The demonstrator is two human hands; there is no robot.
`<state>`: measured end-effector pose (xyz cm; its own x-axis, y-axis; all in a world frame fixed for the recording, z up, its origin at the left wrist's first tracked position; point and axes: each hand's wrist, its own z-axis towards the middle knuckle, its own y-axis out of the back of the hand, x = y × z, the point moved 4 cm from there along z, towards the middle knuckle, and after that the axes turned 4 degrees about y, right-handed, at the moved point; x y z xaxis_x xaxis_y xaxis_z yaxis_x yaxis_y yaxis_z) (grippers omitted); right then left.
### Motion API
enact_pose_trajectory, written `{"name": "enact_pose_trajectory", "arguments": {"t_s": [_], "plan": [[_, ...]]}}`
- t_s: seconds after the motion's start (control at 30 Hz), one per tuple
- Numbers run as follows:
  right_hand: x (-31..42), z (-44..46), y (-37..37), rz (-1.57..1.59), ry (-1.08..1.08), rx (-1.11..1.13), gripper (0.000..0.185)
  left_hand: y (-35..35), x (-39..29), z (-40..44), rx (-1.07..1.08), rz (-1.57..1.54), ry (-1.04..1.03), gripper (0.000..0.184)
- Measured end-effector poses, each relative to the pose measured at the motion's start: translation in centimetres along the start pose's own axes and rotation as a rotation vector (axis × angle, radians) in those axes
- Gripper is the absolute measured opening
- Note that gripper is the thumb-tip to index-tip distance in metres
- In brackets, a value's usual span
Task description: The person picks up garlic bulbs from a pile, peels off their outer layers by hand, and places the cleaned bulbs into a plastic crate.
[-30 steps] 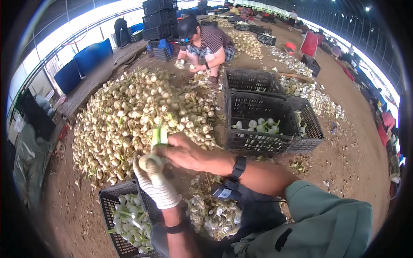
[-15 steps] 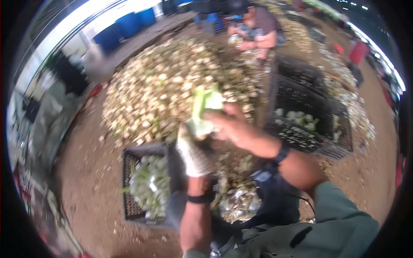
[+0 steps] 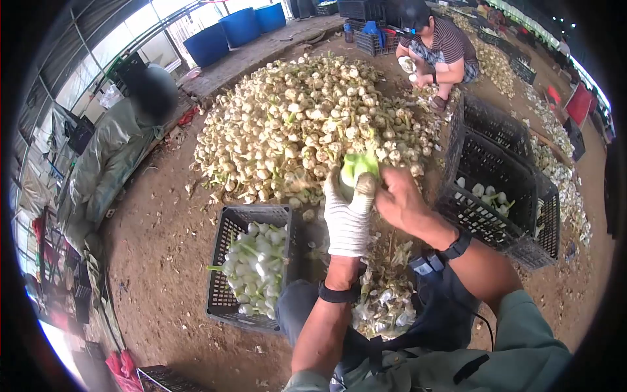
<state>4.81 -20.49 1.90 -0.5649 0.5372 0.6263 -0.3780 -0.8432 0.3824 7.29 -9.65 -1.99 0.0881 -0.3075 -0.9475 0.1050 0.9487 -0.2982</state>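
**Right hand (image 3: 408,206) drops back from across the garlic bulb (image 3: 359,168) to its side**

And the view has swung too: heap and crates all sit further right in the frame than half a second ago. For the work in hand, that looks like a change of hold, with the gloved left hand (image 3: 349,222) now seeming to carry the bulb alone. Its grip is closed snugly, fingers and thumb wrapped round the lower part, pale green top poking out. Over on the right hand, bare fingers are curled in close; whether they touch the bulb or pinch anything, I cannot tell. That bulb is up in the air, just in front of the near edge of the heap (image 3: 294,124).

Now the count! One bulb held, one white glove, one black band (image 3: 338,293) on the left wrist, one dark watch (image 3: 457,244) on the right. One heap beyond the hands, far too many bulbs to number. One black crate (image 3: 219,287) at left, its pale bulbs (image 3: 261,268) overlapping too much to count. Three more crates (image 3: 483,215) cluster at right, about five bulbs showing in the nearest. Three blue tubs (image 3: 238,29) behind, and one crouching person (image 3: 450,42) in stripes beyond the heap.
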Motion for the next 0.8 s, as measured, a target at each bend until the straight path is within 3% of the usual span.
{"name": "enact_pose_trajectory", "arguments": {"t_s": [0.1,0.23,0.33,0.4,0.47,0.53,0.57,0.67,0.7,0.73,0.8], "plan": [[0.8,0.0,0.0,-0.042,0.016,0.113,0.003,0.5,0.1,0.7,0.09,-0.141,0.138,0.066],[0.3,-0.6,-0.8,-0.073,-0.002,0.139,0.006,1.0,1.1,1.3,0.006,-0.24,0.236,0.052],[1.4,-1.0,-1.0,-0.116,-0.007,0.197,0.013,1.3,2.2,1.4,-0.066,-0.325,0.384,0.056],[1.8,-1.1,-1.3,0.103,-0.139,0.177,0.021,1.1,2.5,1.7,-0.128,-0.414,0.369,0.062],[2.3,-0.9,-0.8,0.211,-0.254,0.182,0.027,0.6,1.6,0.8,-0.152,-0.733,0.537,0.066],[0.9,-1.4,-0.7,0.469,-0.524,0.094,0.031,0.9,1.9,1.0,-0.22,-0.735,0.543,0.061],[0.5,-1.6,-1.1,0.601,-0.546,0.006,0.036,1.4,1.8,1.0,-0.241,-0.706,0.501,0.056],[-0.7,-1.2,-0.2,0.635,-0.651,-0.151,0.031,3.2,1.6,1.6,-0.344,-0.751,0.424,0.043],[-1.9,-0.6,1.0,0.514,-0.75,-0.285,0.027,4.2,0.9,1.7,-0.29,-0.809,0.37,0.041],[-2.7,0.0,2.6,0.546,-0.714,-0.153,0.027,5.3,0.0,1.8,-0.238,-0.866,0.311,0.038],[-6.0,-0.9,3.5,-0.051,-0.805,0.336,0.023,6.3,-1.9,2.1,-0.12,-0.746,0.206,0.033]]}}
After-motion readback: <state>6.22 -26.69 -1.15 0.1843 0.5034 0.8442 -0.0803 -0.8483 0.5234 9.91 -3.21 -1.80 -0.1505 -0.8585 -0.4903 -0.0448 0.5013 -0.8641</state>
